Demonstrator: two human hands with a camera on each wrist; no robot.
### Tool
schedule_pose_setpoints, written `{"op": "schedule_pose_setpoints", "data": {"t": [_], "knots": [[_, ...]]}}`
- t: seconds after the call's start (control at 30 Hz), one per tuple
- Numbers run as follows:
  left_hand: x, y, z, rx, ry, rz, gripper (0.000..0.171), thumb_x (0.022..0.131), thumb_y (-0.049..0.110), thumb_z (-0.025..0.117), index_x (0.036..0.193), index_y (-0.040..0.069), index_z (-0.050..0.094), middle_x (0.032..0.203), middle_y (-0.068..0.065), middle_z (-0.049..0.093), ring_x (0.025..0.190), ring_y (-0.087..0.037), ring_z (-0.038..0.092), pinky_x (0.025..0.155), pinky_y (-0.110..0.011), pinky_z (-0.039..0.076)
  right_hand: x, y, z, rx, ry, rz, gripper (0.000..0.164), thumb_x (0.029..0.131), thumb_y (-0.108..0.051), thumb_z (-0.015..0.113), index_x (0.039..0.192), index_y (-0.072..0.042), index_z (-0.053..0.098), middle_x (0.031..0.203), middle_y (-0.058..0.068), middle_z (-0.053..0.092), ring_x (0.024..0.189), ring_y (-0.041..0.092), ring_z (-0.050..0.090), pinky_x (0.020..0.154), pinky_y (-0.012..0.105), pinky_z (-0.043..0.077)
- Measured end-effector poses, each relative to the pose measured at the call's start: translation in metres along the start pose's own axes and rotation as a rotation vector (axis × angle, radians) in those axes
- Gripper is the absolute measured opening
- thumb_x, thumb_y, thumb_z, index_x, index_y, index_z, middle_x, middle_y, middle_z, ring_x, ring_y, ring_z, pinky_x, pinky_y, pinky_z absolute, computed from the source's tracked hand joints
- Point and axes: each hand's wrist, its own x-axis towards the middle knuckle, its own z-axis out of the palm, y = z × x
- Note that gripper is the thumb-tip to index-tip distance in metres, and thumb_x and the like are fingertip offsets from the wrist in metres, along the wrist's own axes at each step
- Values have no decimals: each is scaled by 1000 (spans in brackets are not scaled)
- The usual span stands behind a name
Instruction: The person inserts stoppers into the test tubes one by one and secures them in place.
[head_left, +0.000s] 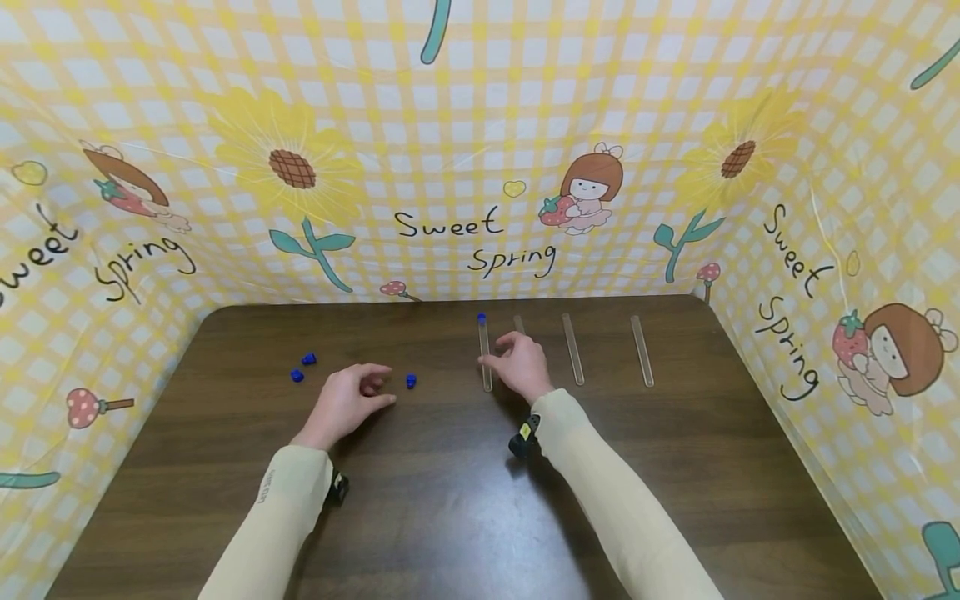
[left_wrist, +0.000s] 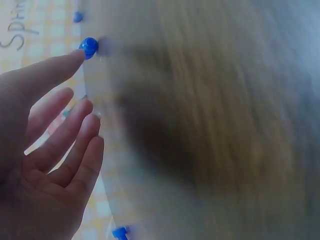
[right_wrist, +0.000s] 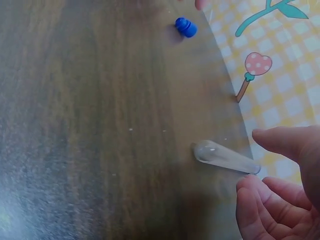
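Observation:
My right hand (head_left: 521,367) hovers beside a clear test tube (head_left: 485,358) that lies on the table with a blue stopper (head_left: 482,317) at its far end. In the right wrist view, thumb and fingers stand apart on either side of the glass tube (right_wrist: 227,156). A second tube (head_left: 517,322) is partly hidden behind this hand. My left hand (head_left: 345,404) is empty, its fingers loosely spread. Just right of its fingertips a loose blue stopper (head_left: 411,381) sits on the wood; in the left wrist view the thumb tip overlaps this stopper (left_wrist: 89,47).
Two more blue stoppers, one farther back (head_left: 309,358) and one nearer (head_left: 297,375), lie left of my left hand. To the right are two more tubes, one near the hand (head_left: 573,350) and one beyond (head_left: 642,352). Checked cloth (head_left: 450,167) walls the brown table (head_left: 450,517) behind and at both sides.

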Motion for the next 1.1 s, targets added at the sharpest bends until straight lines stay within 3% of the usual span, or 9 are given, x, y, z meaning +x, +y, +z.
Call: {"op": "schedule_pose_setpoints", "data": {"t": [0.2, 0.37, 0.53, 0.7, 0.97, 1.1], "knots": [[14, 21, 16, 27, -28, 62, 47, 89, 27, 82, 129, 6, 68, 114, -11, 68, 99, -26, 63, 86, -46, 53, 2, 2, -7, 18, 22, -20, 48, 88, -30, 83, 122, -2, 67, 82, 3, 67, 68, 18, 62, 61, 32, 50], [24, 37, 31, 77, -62, 89, 34, 91, 22, 80, 119, 6, 73, 103, -6, 67, 94, -23, 63, 84, -44, 53, 1, 4, -14, 10, 38, -14, 46, 87, -30, 83, 121, -2, 68, 78, 3, 67, 67, 18, 61, 62, 33, 50], [31, 39, 38, 124, -44, 114, 16, 90, 14, 80, 103, 7, 77, 91, -3, 65, 86, -21, 62, 80, -42, 54, 1, 8, -22, 9, 53, 20, 47, 88, -28, 82, 124, -1, 66, 79, 4, 67, 56, 18, 59, 53, 31, 49], [33, 42, 38, 70, -38, 88, 12, 88, 10, 81, 97, 6, 74, 87, -2, 67, 83, -19, 63, 77, -40, 54, 3, 15, -27, 57, 55, 38, 47, 89, -24, 81, 126, 0, 64, 77, 6, 67, 44, 18, 56, 43, 29, 46], [31, 40, 35, 52, -43, 83, 23, 93, 9, 76, 115, 4, 75, 94, -6, 66, 86, -21, 60, 79, -40, 53, 5, 23, -30, 30, 76, 43, 44, 89, -23, 81, 123, -1, 65, 76, 5, 67, 47, 18, 60, 56, 33, 52], [30, 38, 34, 53, -38, 88, 22, 94, 9, 75, 115, 4, 76, 97, -8, 67, 88, -23, 60, 81, -42, 53, 6, 27, -31, -19, 105, 42, 43, 88, -25, 82, 120, -1, 67, 77, 4, 67, 48, 18, 61, 66, 36, 53]]}}
